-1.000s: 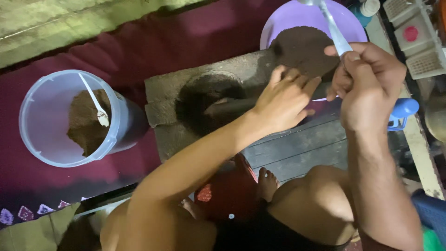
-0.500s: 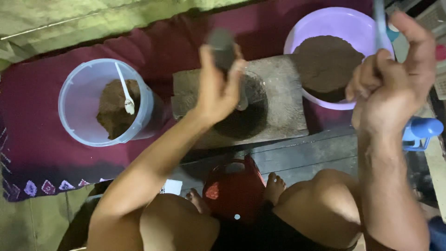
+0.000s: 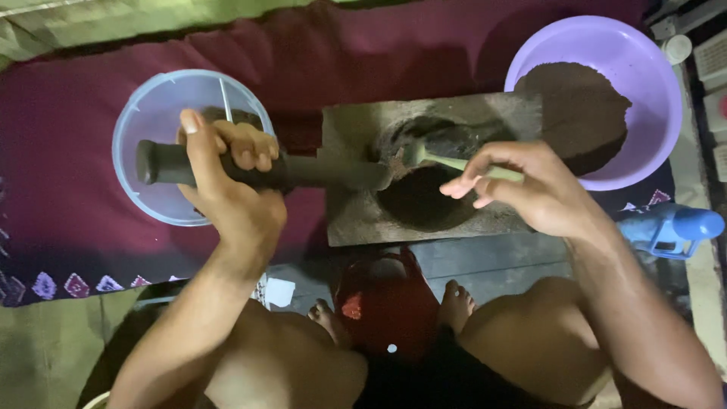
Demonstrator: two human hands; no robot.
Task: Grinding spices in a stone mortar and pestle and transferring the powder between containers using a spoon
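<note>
Over the stone mortar block (image 3: 356, 220), your left hand (image 3: 227, 189) wraps all its fingers tight around the dark pestle (image 3: 303, 171) lying level toward the mortar's hollow, while your right hand (image 3: 530, 189) pinches a pale spoon (image 3: 454, 162) scraping the pestle's tip.

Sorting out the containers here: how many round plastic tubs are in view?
2: a clear tub at left behind the left hand, and a purple tub at upper right.

Lilac basin (image 3: 651, 68) – brown powder; blue bottle (image 3: 670, 231)
</note>
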